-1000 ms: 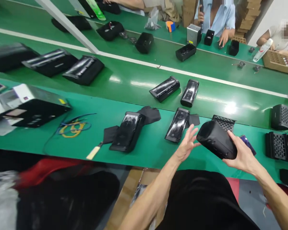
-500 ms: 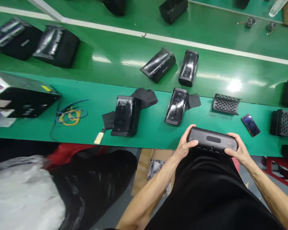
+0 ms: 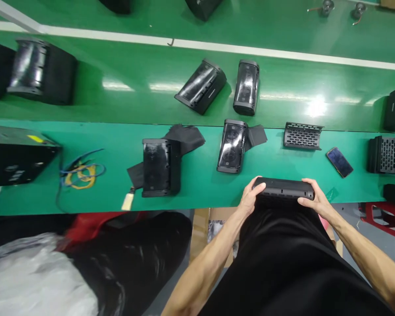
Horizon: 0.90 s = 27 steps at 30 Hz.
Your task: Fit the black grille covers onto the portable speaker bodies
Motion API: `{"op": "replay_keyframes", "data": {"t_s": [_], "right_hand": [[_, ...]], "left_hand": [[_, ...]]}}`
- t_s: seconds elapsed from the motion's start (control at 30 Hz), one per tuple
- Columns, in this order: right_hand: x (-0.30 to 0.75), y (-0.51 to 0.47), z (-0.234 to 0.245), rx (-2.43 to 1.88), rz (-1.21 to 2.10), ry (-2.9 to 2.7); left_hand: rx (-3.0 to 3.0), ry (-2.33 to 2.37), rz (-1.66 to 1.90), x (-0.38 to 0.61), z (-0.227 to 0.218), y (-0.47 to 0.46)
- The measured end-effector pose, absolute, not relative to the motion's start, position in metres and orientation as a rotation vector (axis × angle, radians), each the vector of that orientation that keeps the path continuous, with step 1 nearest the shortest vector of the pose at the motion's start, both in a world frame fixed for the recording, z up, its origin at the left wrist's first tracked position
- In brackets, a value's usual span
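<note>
A long black speaker (image 3: pixel 283 188) is held lengthwise at the bench's front edge, close to my body. My left hand (image 3: pixel 250 196) grips its left end, with the thumb laid over the top. Its right end is in my right hand (image 3: pixel 317 201), thumb on the near side. The face turned towards my lap is dark and partly hidden. Beyond my left hand, another black speaker (image 3: pixel 232 146) with a glossy front lies beside a dark cloth (image 3: pixel 256 137). Ahead of my right hand are a perforated black grille (image 3: pixel 303 136) and a phone (image 3: pixel 339 162).
On the left of the green bench (image 3: pixel 118 171) lie a larger speaker (image 3: pixel 161 167), dark cloths (image 3: pixel 186 138), coiled cables (image 3: pixel 82 173) and a black box (image 3: pixel 16 160). Several speakers rest on the green surface behind. A red stool (image 3: pixel 386 219) stands at lower right.
The speaker in my hands has rolled, so its oval top panel no longer shows and its slotted side faces me more. Both hands keep their hold. The view has shifted right.
</note>
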State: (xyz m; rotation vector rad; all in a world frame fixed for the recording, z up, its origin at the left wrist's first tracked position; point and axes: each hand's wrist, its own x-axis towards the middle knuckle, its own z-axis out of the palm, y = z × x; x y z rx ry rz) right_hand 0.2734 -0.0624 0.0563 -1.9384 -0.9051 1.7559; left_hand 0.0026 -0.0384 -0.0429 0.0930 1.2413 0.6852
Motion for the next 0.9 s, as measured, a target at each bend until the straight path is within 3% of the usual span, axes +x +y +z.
{"op": "replay_keyframes", "data": {"t_s": [0.3, 0.43, 0.63, 0.77, 0.9], "right_hand": [[0.318, -0.045, 0.061, -2.020, 1.610, -1.266], [0.371, 0.007, 0.060, -1.988, 1.366, -0.907], [0.427, 0.156, 0.013, -1.913, 1.087, -0.355], [0.453, 0.209, -0.019, -2.051, 1.029, -0.255], [0.479, 0.205, -0.019, -2.232, 0.845, -0.604]], "left_hand": [[0.290, 1.174, 0.617, 0.005, -0.041, 0.005], [0.429, 1.313, 0.760, 0.014, -0.043, 0.029], [1.229, 1.825, 0.924, -0.006, -0.048, 0.033], [1.464, 2.139, 0.712, -0.030, -0.049, 0.033], [1.513, 2.235, 0.389, -0.042, -0.055, 0.036]]}}
